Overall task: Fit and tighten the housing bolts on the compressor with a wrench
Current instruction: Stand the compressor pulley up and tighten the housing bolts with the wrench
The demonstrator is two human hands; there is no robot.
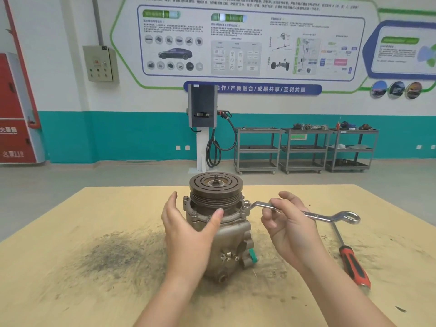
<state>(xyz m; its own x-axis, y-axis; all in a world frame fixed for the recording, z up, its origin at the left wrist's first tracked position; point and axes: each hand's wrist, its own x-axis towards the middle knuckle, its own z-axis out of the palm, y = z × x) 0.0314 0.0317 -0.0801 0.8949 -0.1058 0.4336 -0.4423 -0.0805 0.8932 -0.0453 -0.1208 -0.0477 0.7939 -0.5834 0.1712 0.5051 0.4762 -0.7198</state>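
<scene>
Head view: on the stained tan table point(70, 232), the left hand point(188, 232) is spread wide, fingers straight, cupped beside the upright compressor point(219, 223) at mid-table. To its right, the right hand point(286, 223) pinches the shaft of a ring wrench point(306, 214), whose near end sits on a housing bolt point(246, 204). A red-handled screwdriver point(352, 263) lies farther right.

Single head view, forward-down, close over table point(70, 291), wall beyond.
</scene>
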